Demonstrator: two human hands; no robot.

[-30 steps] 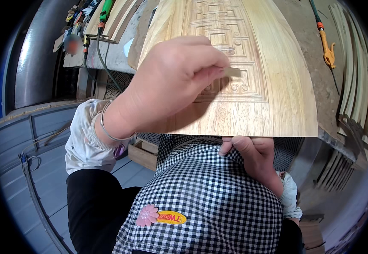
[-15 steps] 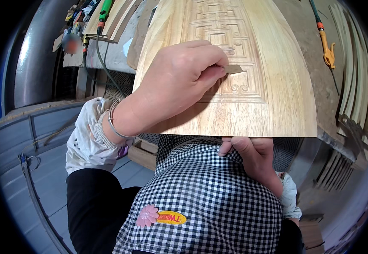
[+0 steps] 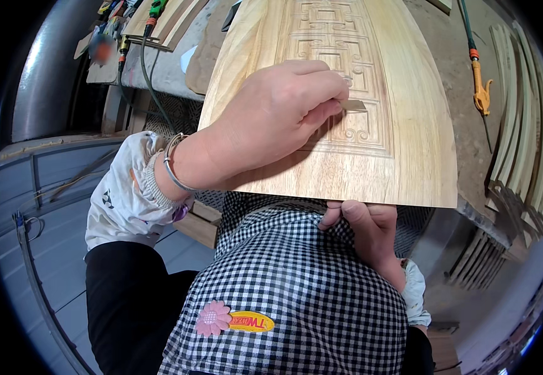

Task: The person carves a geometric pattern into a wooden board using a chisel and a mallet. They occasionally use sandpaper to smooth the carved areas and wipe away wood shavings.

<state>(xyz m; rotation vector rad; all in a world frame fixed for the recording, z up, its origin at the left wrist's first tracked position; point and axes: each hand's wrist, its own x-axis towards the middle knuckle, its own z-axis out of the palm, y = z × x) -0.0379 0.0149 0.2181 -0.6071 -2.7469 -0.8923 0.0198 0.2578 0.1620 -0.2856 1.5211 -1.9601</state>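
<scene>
A pale wooden panel with a carved band of square frets and scrolls lies before me. Pinched between the thumb and fingers of my left hand is a small, stiff, brownish-grey piece that looks like folded sandpaper. Its free end rests on the carving near the panel's lower end. My right hand is at the panel's near edge, fingers curled and thumb against the edge. Part of its fingertips is hidden by the panel.
An orange air blow gun hangs on a hose at the right, beside a stack of curved wooden strips. At the upper left, a green-handled tool and boards lie on the bench. A wooden box stands below.
The whole view has shifted slightly. My left hand with the sandpaper has moved a little to the right over the carving. The right hand stays at the panel's near edge.
</scene>
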